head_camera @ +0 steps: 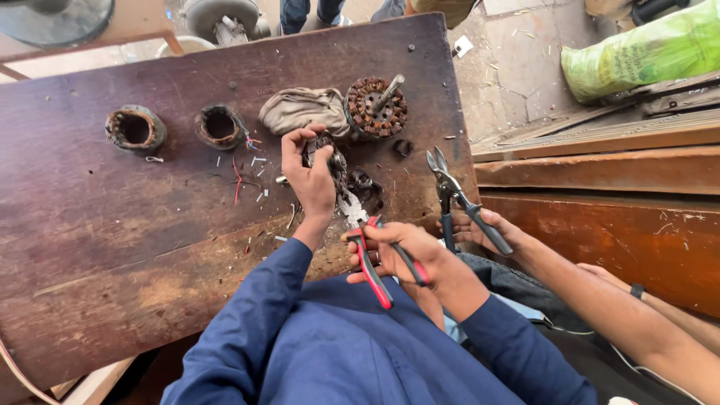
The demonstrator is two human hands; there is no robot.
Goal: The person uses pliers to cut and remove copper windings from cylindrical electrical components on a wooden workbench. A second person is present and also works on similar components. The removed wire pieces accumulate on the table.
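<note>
- Bright, even daylight filled the scene; no lamp showed, and the light seemed to fall from above and the far side.
- The wooden table (112,247) carried a soft sheen across its far left part, with no hard glare.
- Shadows were short and soft: a small dark patch lay under the left hand (309,176) and beside the rag (304,109).
- The green sack (645,49) at the top right corner looked nearly overexposed.
- Wide-angle distortion bent the table's edges outward and stretched the blue sleeves (300,337) at the bottom.
- Focus was sharp at the centre; the top corners looked slightly soft.
</note>
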